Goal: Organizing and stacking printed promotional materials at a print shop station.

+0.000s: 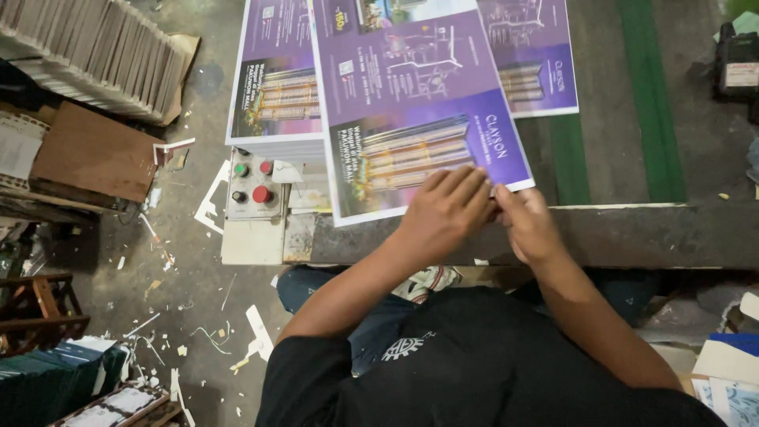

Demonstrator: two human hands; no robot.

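Observation:
A large purple printed sheet (411,95) with building pictures lies slanted on top of a stack on the dark machine table (632,229). My left hand (444,209) lies palm down on the sheet's near right corner, fingers spread on the paper. My right hand (526,223) pinches the same corner's edge beside it. Two more purple sheets, one at the left (273,71) and one at the right (538,55), show from beneath the top one.
A grey control box (253,190) with red, green and black buttons sits at the table's left end. Stacked paper (95,47) and a brown board (91,150) lie at the left. Paper scraps litter the floor (182,300). A green stripe (652,95) runs along the table.

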